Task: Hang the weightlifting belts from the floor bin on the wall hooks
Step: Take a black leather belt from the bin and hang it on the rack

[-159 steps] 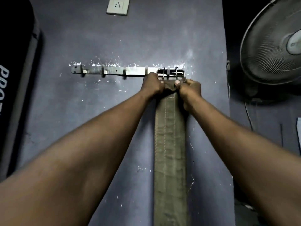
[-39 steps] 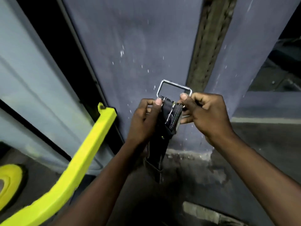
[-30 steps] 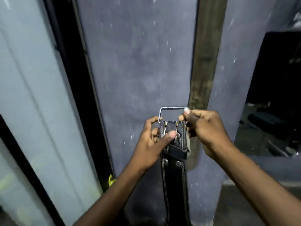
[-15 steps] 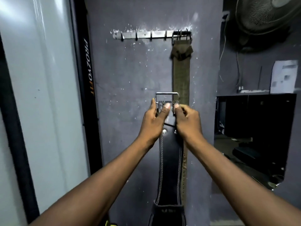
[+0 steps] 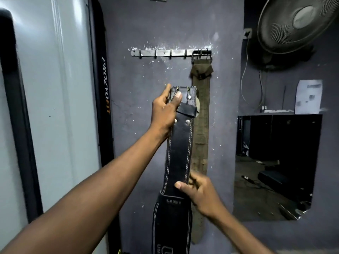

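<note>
On the grey wall point(image 5: 146, 24) ahead of me a metal hook rail point(image 5: 161, 52) runs level, chipped white paint around it. Its hooks from the 9 o'clock end to the middle are bare. At the 3 o'clock end the olive belt point(image 5: 200, 129) hangs by its buckle point(image 5: 201, 54), strap straight down toward 6 o'clock, flat against the wall.

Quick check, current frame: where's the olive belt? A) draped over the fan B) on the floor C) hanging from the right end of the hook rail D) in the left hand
C: the olive belt hangs by its buckle from the right end of the hook rail, while the left hand and right hand hold the black belt.
</note>
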